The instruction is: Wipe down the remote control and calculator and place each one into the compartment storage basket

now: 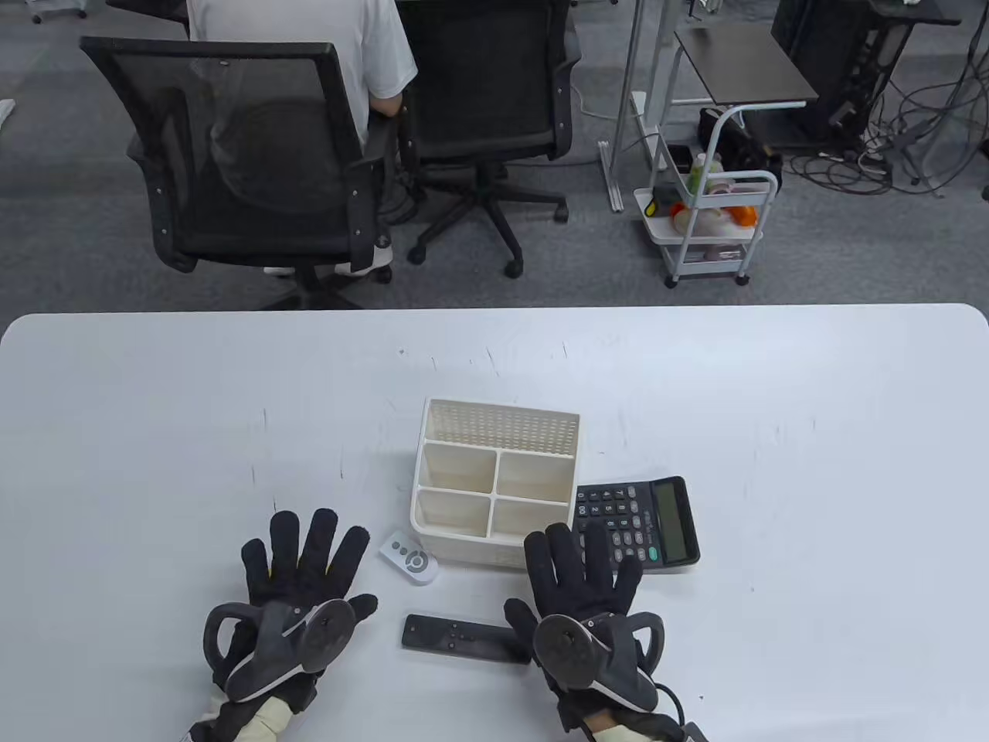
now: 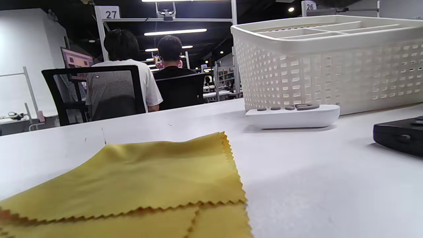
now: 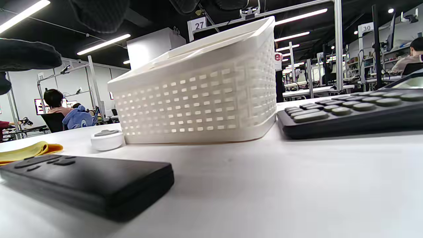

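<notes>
A white storage basket [image 1: 494, 433] with several compartments stands mid-table. The black calculator [image 1: 657, 518] lies flat against its right side. A slim black remote [image 1: 456, 638] lies near the front edge, and a small white remote [image 1: 409, 558] sits at the basket's front left corner. My left hand [image 1: 309, 560] lies flat with fingers spread on a yellow cloth [image 2: 148, 178], which it almost hides from above. My right hand [image 1: 579, 568] is also flat and open. Its fingertips reach the calculator's near left corner and its thumb lies by the black remote's right end. Neither hand holds anything.
Beyond the table's far edge [image 1: 494, 309] stand two black office chairs [image 1: 232, 170], one with a seated person in a white shirt [image 1: 340, 46], and a small white cart [image 1: 711, 224]. Bare tabletop [image 1: 811, 464] spreads to the right and left of the basket.
</notes>
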`<state>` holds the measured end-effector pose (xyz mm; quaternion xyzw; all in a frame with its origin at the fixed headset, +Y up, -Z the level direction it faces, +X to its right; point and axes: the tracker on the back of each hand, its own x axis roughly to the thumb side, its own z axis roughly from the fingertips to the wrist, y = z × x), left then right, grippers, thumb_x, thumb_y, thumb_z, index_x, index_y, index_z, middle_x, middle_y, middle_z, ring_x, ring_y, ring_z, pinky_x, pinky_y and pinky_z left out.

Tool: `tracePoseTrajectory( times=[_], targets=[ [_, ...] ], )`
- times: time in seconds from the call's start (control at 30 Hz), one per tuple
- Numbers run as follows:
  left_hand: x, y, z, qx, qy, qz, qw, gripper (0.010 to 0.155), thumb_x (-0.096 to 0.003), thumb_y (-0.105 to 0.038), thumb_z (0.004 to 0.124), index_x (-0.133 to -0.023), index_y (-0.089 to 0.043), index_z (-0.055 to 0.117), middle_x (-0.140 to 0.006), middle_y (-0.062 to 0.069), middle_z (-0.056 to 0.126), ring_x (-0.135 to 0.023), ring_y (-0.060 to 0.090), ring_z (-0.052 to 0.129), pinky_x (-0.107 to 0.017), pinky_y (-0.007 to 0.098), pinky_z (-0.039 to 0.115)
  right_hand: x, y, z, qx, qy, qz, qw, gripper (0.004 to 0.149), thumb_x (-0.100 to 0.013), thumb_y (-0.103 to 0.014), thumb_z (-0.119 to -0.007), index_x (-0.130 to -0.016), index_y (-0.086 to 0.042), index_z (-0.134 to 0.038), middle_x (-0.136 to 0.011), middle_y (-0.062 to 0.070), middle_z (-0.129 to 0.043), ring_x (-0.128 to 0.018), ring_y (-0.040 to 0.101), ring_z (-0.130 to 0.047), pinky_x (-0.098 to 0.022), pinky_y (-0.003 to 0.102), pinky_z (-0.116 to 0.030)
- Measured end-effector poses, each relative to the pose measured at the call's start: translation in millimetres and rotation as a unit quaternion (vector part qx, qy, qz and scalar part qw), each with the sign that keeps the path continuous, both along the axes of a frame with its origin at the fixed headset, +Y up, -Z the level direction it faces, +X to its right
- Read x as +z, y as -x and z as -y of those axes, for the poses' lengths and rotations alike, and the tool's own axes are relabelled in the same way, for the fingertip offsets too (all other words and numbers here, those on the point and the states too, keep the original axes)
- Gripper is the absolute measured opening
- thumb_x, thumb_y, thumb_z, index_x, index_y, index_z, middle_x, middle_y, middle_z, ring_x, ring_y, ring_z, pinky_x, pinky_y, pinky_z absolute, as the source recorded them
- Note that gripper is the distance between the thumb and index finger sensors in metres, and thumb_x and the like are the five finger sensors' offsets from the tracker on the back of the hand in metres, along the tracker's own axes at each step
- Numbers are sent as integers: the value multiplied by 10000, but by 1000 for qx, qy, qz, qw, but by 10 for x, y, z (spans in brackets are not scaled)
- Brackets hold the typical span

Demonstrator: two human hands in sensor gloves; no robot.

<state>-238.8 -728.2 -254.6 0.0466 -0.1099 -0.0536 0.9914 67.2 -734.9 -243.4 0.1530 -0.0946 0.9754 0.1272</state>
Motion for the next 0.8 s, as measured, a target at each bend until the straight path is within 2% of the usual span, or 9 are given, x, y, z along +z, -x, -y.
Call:
tracePoseTrajectory(
  times=[0.6, 0.8],
  targets=[
    [-8, 32, -11, 5, 7, -7, 1000, 744, -504, -624, 585, -1125, -369, 262, -1225, 71, 232, -1099, 539, 216, -715, 757, 364, -1, 9, 6, -1, 4, 2, 1000, 761, -591, -492, -640, -1168, -75, -368, -1216, 251, -327, -1030, 601, -128, -562, 849, -193],
    [-23, 115, -46, 20, 10, -23, 999, 742, -505, -619, 587, -1125, -367, 266, -1224, 75, 247, -1104, 533, 270, -720, 740, 406, 1, -1, 4, -5, 0, 3, 1000, 756, -591, -491, -640, -1166, -75, -377, -1216, 250, -335, -1029, 602, -129, -563, 848, -194]
  ],
)
